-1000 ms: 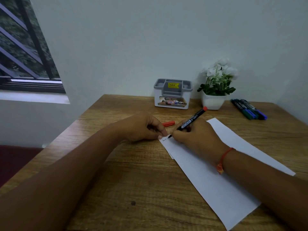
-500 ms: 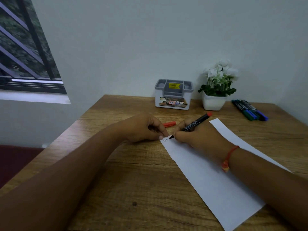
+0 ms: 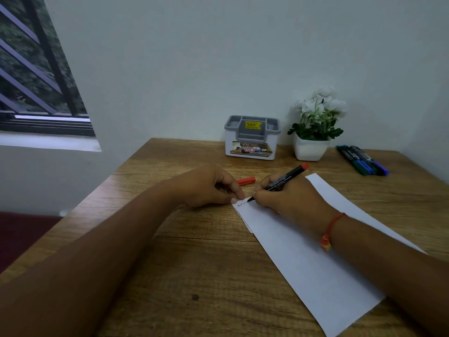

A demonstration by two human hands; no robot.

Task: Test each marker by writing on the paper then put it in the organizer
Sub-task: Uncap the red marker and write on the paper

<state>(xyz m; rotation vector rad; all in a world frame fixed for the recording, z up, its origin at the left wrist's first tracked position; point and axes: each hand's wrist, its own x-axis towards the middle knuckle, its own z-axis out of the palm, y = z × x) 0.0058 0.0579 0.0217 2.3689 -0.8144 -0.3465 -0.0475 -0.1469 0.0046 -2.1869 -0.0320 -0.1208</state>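
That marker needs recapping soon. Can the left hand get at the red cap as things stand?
Probably yes: the red cap lies on bare table just beyond the left hand, nothing between them, though it presses the paper.

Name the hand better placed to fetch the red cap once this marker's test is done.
Left. The left hand only steadies the corner of the paper, and the red cap lies just beyond its fingers. The right hand grips the marker, tip on the paper, so it is busy.
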